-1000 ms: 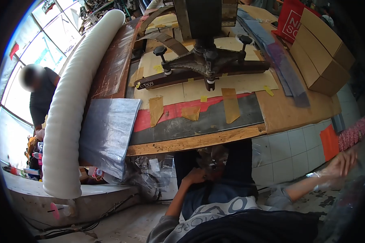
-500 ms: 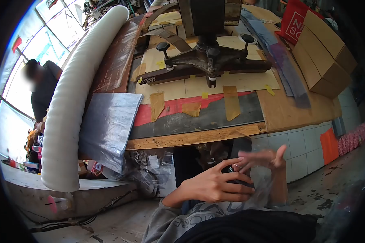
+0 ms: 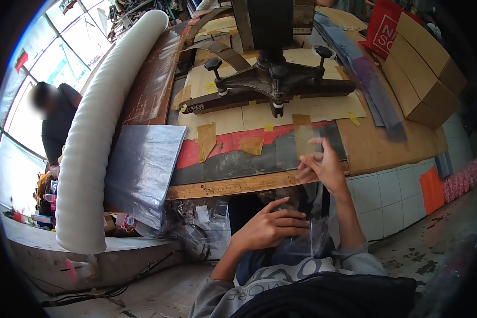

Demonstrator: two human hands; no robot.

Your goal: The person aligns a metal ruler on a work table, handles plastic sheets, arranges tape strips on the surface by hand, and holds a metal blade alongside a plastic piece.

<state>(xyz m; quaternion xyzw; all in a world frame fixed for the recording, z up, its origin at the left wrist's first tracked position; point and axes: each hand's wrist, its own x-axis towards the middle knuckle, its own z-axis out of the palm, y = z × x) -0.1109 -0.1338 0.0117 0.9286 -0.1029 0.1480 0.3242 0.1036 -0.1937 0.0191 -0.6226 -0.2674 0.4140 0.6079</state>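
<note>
My left hand (image 3: 270, 228) is low in front of my lap, its fingers stretched out and slightly apart. Crinkled clear plastic (image 3: 318, 236) hangs just beyond its fingertips; whether they touch it is hard to tell. Higher up, my right hand (image 3: 323, 167) is over the table's wooden front edge (image 3: 238, 186), near a strip of brown tape (image 3: 303, 135). Its index finger is raised and its other fingers curl towards the thumb; what they hold, if anything, cannot be made out. Behind the hands, a dark metal press arm (image 3: 273, 79) stands over the cream board (image 3: 233, 119).
A long white foam roll (image 3: 90, 143) and a bluish plastic sheet (image 3: 143, 169) lie at the left. Cardboard boxes (image 3: 418, 79) and a red bag (image 3: 381, 32) stand at the right. Another person (image 3: 58, 122) is beyond the roll. Cables (image 3: 116, 286) run below.
My right hand has come in from the far right, passed close to my left hand, and risen to the table edge. My left hand rose from my lap, then shifted slightly left and down.
</note>
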